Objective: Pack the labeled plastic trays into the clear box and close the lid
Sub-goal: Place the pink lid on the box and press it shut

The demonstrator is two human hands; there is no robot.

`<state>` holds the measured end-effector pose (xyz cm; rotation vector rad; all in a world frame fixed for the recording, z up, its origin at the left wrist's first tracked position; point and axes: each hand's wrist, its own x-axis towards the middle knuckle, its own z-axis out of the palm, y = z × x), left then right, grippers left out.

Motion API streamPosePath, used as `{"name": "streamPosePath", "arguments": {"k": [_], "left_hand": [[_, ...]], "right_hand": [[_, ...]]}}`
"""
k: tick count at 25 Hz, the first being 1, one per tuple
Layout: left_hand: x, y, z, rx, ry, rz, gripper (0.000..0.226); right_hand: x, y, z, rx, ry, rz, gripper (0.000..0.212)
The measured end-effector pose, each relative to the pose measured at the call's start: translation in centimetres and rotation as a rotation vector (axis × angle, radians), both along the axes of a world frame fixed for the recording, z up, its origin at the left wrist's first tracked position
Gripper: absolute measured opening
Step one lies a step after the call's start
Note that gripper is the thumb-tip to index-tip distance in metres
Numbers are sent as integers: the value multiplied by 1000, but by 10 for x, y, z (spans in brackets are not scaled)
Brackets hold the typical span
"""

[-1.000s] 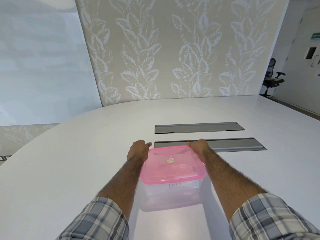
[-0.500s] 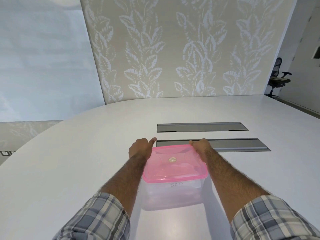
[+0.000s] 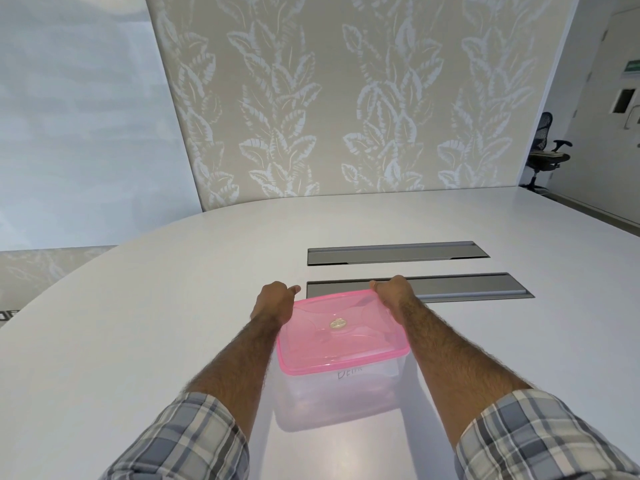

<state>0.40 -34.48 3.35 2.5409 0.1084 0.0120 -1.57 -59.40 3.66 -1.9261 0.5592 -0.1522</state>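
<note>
Your left hand sits curled at the far left corner of the one translucent pink plastic lid; you cannot tell whether it grips. The lid lies on the single clear plastic box on the white table, with its long axis running across you. Your right hand curls over the far right corner. The near edge lies toward you, equally far from both hands. The trays inside are too blurred to count.

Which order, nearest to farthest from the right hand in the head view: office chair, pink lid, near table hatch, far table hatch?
1. pink lid, touched at its far right corner by the right hand.
2. near hatch, just behind that hand.
3. far hatch, further back on the table.
4. office chair, far right, beyond the table.
</note>
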Motion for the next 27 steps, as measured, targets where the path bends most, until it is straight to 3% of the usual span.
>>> {"name": "streamPosePath", "arguments": {"k": [5, 10, 14, 18, 23, 27], "left_hand": [[-7, 0, 1, 19, -26, 35, 45], [-27, -16, 17, 98, -109, 82, 38], [-56, -36, 12, 110, -6, -74, 71], [-75, -32, -4, 284, 2, -149, 86], [-79, -33, -4, 352, 19, -155, 93], [-78, -34, -5, 374, 29, -145, 95]], "right_hand": [[1, 0, -2, -12, -15, -12, 51], [2, 0, -5, -15, -24, -28, 48], [-2, 3, -2, -36, -15, -30, 44], [-9, 14, -2, -272, 44, -23, 38], [-11, 22, 2, -509, 134, -6, 49], [-1, 20, 6, -596, 189, 47, 32]]}}
